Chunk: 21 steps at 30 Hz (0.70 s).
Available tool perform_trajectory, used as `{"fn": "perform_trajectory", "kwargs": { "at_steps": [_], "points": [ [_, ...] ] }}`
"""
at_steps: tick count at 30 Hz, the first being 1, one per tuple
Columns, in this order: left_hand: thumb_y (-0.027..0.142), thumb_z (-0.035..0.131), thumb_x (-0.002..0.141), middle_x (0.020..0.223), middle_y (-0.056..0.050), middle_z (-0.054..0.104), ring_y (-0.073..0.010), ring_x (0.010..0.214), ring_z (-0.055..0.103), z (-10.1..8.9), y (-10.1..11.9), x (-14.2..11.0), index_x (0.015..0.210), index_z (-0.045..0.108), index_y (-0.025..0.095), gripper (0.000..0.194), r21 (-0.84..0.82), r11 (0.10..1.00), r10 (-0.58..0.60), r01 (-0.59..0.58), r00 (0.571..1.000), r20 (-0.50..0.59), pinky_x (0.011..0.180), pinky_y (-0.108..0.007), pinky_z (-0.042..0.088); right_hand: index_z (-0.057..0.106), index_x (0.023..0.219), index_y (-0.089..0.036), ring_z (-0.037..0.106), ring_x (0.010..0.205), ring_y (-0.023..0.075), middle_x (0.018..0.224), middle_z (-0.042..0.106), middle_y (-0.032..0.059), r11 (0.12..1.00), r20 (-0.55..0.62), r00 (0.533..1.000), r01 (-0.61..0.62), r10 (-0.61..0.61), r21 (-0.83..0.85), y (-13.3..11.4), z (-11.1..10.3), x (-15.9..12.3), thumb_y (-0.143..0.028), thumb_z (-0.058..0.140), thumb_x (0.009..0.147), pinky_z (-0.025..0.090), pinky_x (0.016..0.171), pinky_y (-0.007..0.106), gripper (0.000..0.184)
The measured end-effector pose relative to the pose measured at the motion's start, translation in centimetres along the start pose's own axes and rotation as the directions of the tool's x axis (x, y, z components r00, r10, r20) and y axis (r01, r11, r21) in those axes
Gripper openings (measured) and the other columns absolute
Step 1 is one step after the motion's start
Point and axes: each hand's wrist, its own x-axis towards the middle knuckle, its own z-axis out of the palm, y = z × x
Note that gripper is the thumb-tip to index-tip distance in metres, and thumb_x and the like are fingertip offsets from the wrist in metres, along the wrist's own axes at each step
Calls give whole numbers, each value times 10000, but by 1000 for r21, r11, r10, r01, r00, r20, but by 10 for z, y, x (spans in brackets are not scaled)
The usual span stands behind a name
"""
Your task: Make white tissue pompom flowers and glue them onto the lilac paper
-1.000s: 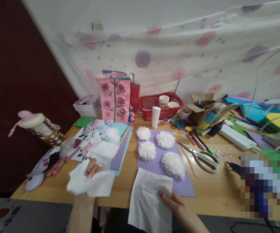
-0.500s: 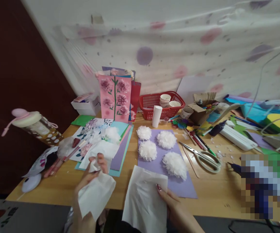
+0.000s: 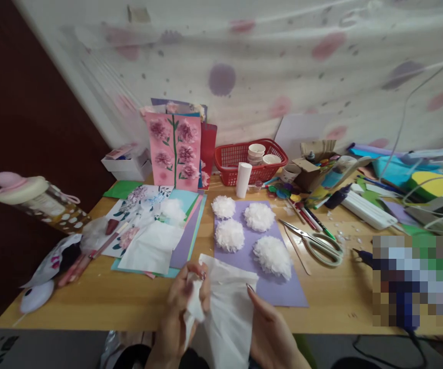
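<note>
In my left hand (image 3: pixel 186 302) a crumpled piece of white tissue paper (image 3: pixel 193 307) is gripped, and its fingertips meet the left edge of a larger tissue sheet (image 3: pixel 229 302). My right hand (image 3: pixel 271 323) pinches that sheet along its right side, thumb on top. The sheet hangs at the front edge of the table. Just beyond it lies a purple card (image 3: pixel 278 292) with several fluffy white paper flowers (image 3: pixel 273 256) on it. Another white tissue sheet (image 3: pixel 150 248) rests on the coloured papers to the left.
Scissors (image 3: pixel 321 246) and a wooden stick (image 3: pixel 298 251) lie right of the card. A blue glue gun (image 3: pixel 365 257) is at the right, partly blurred out. A white roll (image 3: pixel 243 180) stands before a red basket (image 3: pixel 223 166). A bottle (image 3: pixel 48 205) leans at the left.
My left hand has moved right with its crumpled tissue, from beside the coloured papers to the larger sheet's edge. The right hand keeps its grip on the sheet. The view has shifted slightly.
</note>
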Motion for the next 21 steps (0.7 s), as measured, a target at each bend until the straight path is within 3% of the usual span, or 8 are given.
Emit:
{"fn": "perform_trajectory", "kwargs": {
  "at_steps": [5,8,10,12,14,16,18,21],
  "points": [
    [221,884,649,827,16,558,-52,646,528,2,-22,-7,863,631,211,332,34,999,-37,37,999,0,619,-147,447,723,991,-132,698,989,318,941,765,129,999,-65,997,-43,45,30,17,5,12,-467,792,721,465,976,460,436],
    [251,889,649,983,-29,647,-91,704,621,9,-26,-7,855,641,197,327,40,998,-52,54,997,-59,671,-191,515,711,913,-156,708,902,264,842,761,74,996,-55,998,-22,27,84,21,7,17,-428,830,710,470,959,402,360],
    [271,888,658,1105,-57,669,-108,714,661,15,-22,-8,860,639,191,330,91,995,-21,35,988,-154,633,-189,536,705,946,-170,703,858,222,826,753,44,991,-3,1000,-22,23,133,21,8,18,-419,830,727,469,952,359,355],
    [328,887,664,1116,-52,687,-73,584,641,18,-15,-9,877,628,201,358,162,987,18,15,979,-202,470,-142,484,702,1002,-162,696,851,213,876,754,54,990,57,998,-29,22,137,19,7,16,-436,801,760,471,950,351,379],
    [437,853,698,984,-15,706,-9,371,508,16,-9,-11,914,613,219,390,233,972,44,3,979,-197,311,-99,328,699,1064,-145,694,918,245,975,755,94,996,103,994,-28,19,82,15,5,12,-445,758,799,465,970,380,405],
    [545,786,743,737,42,664,22,251,350,9,-6,-12,954,607,227,421,283,959,43,13,981,-191,265,-81,192,685,1143,-136,679,1034,294,1069,745,131,998,131,990,-62,60,10,10,4,7,-458,719,827,441,1011,426,452],
    [609,726,775,509,86,539,15,222,277,0,-7,-14,925,611,213,438,311,950,31,35,978,-207,276,-76,153,673,1188,-129,649,1127,330,1115,736,153,991,153,980,-127,131,-41,7,2,5,-496,715,819,411,1047,459,522],
    [656,700,770,342,94,364,-6,241,242,-12,-14,-13,673,556,177,509,283,959,34,26,978,-206,304,-98,182,655,1236,-128,618,1192,353,1162,724,168,981,164,969,-177,187,-73,4,0,3,-528,751,777,381,1077,486,617]
  ]
}}
